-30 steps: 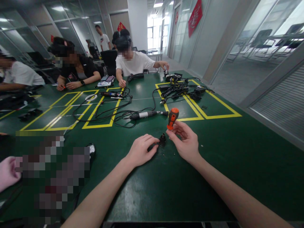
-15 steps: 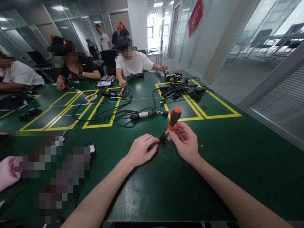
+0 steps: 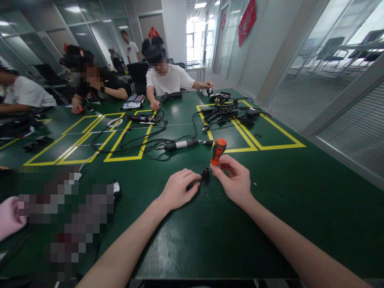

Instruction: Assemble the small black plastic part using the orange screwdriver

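Observation:
On the green table (image 3: 180, 248) stands a small black conical part (image 3: 205, 176) with a narrow neck at the top. My left hand (image 3: 180, 188) rests at its left side, fingertips closed lightly on its edge. Just right of the part, my right hand (image 3: 234, 178) grips an orange and black screwdriver (image 3: 219, 151) near the bottom of its handle. The handle points up, leaning slightly right. The screwdriver's shaft and tip are hidden or too small to make out.
A grey and black rotary tool (image 3: 183, 145) with a coiled cable lies beyond my hands. A heap of black cables and adapters (image 3: 228, 112) sits at the back right, inside yellow tape outlines. Across the table a person in white (image 3: 171, 78) is seated. Tiny bits lie near my hands.
My right hand has tilted the screwdriver slightly, its handle top shifting left and a little down. My left hand and the black part stay in place.

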Motion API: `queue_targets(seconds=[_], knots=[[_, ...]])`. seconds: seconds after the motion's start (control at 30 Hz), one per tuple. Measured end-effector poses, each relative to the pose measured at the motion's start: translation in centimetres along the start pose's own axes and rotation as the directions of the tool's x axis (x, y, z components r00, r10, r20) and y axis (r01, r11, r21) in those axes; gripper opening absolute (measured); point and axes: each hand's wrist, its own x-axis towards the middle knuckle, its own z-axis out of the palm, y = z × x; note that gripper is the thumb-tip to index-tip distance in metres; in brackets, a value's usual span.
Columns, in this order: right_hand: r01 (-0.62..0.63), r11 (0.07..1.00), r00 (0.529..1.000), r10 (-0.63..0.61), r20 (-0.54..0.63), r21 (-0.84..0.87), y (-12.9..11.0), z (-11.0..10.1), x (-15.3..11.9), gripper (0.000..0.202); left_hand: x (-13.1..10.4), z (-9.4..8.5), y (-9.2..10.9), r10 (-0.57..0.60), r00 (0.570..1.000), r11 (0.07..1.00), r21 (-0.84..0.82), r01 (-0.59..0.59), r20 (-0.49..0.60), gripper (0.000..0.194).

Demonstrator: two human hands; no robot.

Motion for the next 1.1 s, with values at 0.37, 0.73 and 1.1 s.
queue_targets(seconds=[0.37, 0.73, 1.1], knots=[[0.003, 1.0, 0.999, -0.003, 0.038, 0.008, -0.29, -0.06, 0.06, 0.013, -0.05, -0.03, -0.01, -0.009, 1.0, 1.0, -0.004, 0.009, 0.008, 0.016], [-0.077, 0.989, 0.994, 0.067, 0.081, 0.126, -0.07, 0.18, -0.04, 0.027, -0.07, -0.03, 0.02, -0.019, 1.0, 1.0, -0.002, 0.019, 0.015, 0.016], [-0.077, 0.993, 0.997, 0.075, 0.025, 0.084, 0.02, 0.19, 0.02, 0.021, -0.07, -0.04, 0.01, -0.006, 1.0, 1.0, 0.002, 0.006, 0.003, 0.014]])
